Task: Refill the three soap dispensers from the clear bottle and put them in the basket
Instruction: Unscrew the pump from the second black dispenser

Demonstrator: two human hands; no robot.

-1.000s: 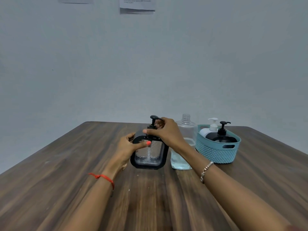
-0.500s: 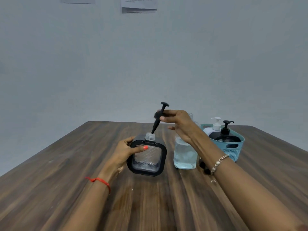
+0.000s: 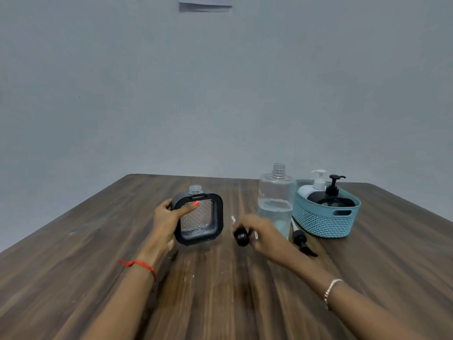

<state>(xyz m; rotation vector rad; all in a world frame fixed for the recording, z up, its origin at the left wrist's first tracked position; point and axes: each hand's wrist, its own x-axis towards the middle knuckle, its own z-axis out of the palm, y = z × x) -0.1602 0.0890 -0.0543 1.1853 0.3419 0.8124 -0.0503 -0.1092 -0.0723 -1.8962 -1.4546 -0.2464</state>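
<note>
A square black-framed clear dispenser stands on the wooden table with its neck uncovered and a little liquid at the bottom. My left hand grips its left side, thumb across the front. My right hand, blurred, holds the black pump head low over the table to the dispenser's right. Behind that hand stands the uncapped clear bottle, about half full. The teal basket at the right holds a white dispenser and a black dispenser.
Another black pump cap lies on the table between the clear bottle and the basket. A grey wall rises behind the table's far edge, with a paper sheet stuck high on it.
My right hand pulled the pump out of the square dispenser, lifted it, then carried it down to the table at the dispenser's right. My left hand kept its grip on the dispenser.
</note>
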